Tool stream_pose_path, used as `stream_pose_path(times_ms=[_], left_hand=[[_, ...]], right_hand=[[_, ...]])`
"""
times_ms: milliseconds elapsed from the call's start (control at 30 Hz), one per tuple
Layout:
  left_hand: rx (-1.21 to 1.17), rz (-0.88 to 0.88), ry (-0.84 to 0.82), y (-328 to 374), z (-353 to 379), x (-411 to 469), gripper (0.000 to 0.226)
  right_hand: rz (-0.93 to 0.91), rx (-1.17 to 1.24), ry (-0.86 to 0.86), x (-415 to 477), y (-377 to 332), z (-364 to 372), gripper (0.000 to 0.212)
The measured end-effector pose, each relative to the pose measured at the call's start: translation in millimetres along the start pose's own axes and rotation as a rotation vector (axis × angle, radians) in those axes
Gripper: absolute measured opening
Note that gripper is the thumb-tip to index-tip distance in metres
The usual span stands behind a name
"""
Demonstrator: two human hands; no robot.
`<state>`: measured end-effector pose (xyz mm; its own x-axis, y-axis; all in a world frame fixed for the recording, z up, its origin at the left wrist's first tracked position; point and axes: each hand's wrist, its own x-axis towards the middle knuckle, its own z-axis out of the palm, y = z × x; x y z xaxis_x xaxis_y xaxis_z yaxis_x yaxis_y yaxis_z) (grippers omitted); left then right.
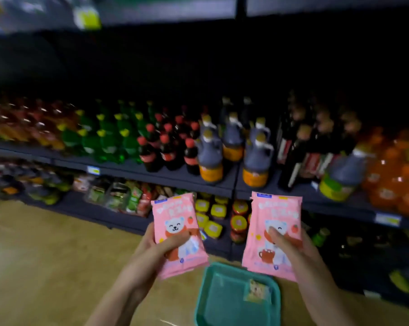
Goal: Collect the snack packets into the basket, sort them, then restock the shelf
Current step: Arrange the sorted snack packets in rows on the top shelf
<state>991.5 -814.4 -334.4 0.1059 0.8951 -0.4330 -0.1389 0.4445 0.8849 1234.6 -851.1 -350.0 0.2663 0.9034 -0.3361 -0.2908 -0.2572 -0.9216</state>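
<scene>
I hold a pink snack packet with a white bear in each hand, upright in front of the shelves. My left hand point(157, 249) grips the left pink packet point(175, 222), thumb across its front. My right hand point(292, 248) grips the right pink packet point(273, 212), which looks like a stack of more than one. Below and between my hands a teal basket point(204, 295) sits on the floor. One small pale packet point(255, 290) lies inside it at the right.
A dark shelf unit point(151, 171) carries rows of green, red-capped and dark sauce bottles, with orange bottles point(396, 182) at the right. The lower shelf holds jars point(213, 215) and mixed packets. Tan floor point(46, 255) spreads to the left.
</scene>
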Motion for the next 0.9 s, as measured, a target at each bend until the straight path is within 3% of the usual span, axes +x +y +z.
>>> stream_pose_path(times_ms=[200,467,633,900], left_hand=[[-0.025,0.088,0.110,126,-32,-94,0.059],[-0.037,0.217,0.203,189,-120,-124,0.054],[-0.007,0.256,0.194,234,-201,-96,0.059],[0.109,0.395,0.046,354,-257,-32,0.022]], right_hand=[[-0.056,-0.026,-0.235,-67,-124,91,0.024],[-0.104,-0.149,-0.392,-82,-152,206,0.030],[-0.130,-0.157,-0.340,-61,-146,297,0.027],[-0.273,-0.086,-0.262,-15,-211,411,0.015]])
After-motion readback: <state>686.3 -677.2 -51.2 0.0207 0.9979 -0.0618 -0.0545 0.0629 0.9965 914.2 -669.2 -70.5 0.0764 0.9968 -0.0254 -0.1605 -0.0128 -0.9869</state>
